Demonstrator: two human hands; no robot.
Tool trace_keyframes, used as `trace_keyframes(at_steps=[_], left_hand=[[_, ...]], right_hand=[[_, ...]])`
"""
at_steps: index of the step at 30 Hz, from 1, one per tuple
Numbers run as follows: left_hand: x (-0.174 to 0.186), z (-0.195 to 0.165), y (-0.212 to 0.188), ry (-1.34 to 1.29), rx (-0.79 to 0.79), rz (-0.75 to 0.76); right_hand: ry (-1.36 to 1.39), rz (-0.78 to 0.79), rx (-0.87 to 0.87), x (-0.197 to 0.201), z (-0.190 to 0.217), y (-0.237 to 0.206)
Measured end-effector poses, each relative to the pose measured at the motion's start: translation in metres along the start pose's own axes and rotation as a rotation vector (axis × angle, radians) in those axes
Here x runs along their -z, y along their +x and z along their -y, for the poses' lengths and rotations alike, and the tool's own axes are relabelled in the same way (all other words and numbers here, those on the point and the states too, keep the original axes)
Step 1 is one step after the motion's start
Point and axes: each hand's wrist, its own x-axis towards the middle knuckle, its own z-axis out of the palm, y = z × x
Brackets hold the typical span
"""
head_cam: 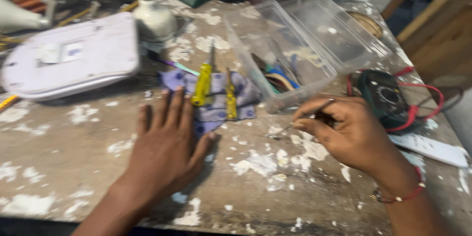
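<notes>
The left hand point(164, 150) is lying flat, fingers spread, on the paint-flecked table point(64, 152); the right hand point(346, 130) is pinching a thin metal tool point(304, 116), slender and blurred; beyond, two yellow screwdrivers point(202, 84) are resting on a purple cloth point(216, 99); farther, a clear plastic box point(305, 44) is sitting open.
</notes>
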Motion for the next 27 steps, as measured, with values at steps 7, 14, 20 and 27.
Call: trace_keyframes(at_steps=[7, 14, 20, 27], left_hand=[[-0.013, 0.005, -0.003, 0.050, -0.009, 0.065], [-0.025, 0.007, -0.005, 0.225, 0.005, 0.083], [-0.031, 0.005, -0.004, 0.240, 0.021, 0.076], [-0.023, -0.003, 0.009, 0.098, 0.014, 0.122]], right_hand=[[0.003, 0.011, 0.040, 0.002, -0.005, -0.007], [0.009, 0.013, 0.170, 0.005, -0.007, -0.009], [-0.021, 0.019, 0.175, 0.005, -0.009, -0.010], [-0.077, 0.016, 0.223, 0.003, -0.008, -0.010]])
